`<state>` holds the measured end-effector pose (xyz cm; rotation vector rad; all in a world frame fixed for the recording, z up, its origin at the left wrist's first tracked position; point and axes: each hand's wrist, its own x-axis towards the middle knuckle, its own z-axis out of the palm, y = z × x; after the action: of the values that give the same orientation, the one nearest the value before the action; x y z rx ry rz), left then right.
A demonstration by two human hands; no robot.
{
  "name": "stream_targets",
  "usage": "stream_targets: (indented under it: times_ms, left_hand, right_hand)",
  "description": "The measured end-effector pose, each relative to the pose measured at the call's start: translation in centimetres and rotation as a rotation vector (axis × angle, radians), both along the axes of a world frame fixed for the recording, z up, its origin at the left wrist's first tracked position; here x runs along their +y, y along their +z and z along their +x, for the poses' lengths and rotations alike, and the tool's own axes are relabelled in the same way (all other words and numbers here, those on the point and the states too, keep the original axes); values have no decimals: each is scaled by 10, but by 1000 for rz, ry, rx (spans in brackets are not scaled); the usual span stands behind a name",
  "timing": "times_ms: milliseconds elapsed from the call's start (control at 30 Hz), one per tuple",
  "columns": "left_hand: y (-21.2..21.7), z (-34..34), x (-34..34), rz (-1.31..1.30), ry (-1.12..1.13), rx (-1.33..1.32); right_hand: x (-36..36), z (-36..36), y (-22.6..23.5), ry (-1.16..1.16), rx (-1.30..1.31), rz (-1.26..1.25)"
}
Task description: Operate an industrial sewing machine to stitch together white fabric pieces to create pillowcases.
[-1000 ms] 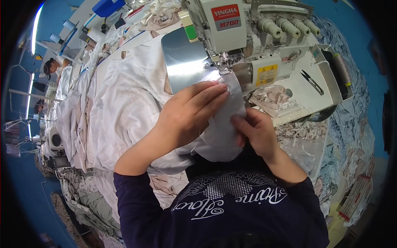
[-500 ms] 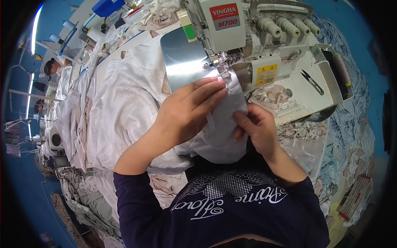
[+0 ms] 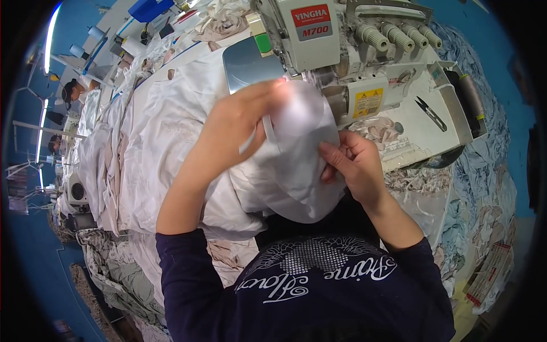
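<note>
- While the left hand (image 3: 238, 122) is pinching the white cloth (image 3: 302, 171) at its top, fingers mostly closed, the right hand (image 3: 356, 171) is gripping its right edge, thumb against curled fingers.
- White cloth is hanging just in front of the sewing machine (image 3: 312, 50).
- Snips (image 3: 431, 114) are lying at right.

Left hand (image 3: 242, 117) in front of machine (image 3: 310, 51) grips white cloth (image 3: 302, 171), edge raised; right hand (image 3: 354, 165), front-right of machine, pinches same cloth. White heap (image 3: 165, 137) left of machine. Black snips (image 3: 431, 114) right of machine, thread cone (image 3: 469, 94) farther right, bluish heap (image 3: 494, 139) beyond.
</note>
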<state>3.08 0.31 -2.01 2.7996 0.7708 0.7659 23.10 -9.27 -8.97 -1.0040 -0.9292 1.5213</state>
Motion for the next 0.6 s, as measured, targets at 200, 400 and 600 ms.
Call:
stream_targets:
  times_ms: [200, 400, 600]
  left_hand:
    - [-2, -8, 46, 101, 29, 7]
    - [-2, -19, 75, 107, 186, 50]
    - [-23, -29, 88, 312, 424, 15]
  right_hand:
    - [6, 1, 6, 22, 4, 24]
    - [10, 0, 6, -10, -57, 10]
    - [10, 0, 8, -25, -27, 27]
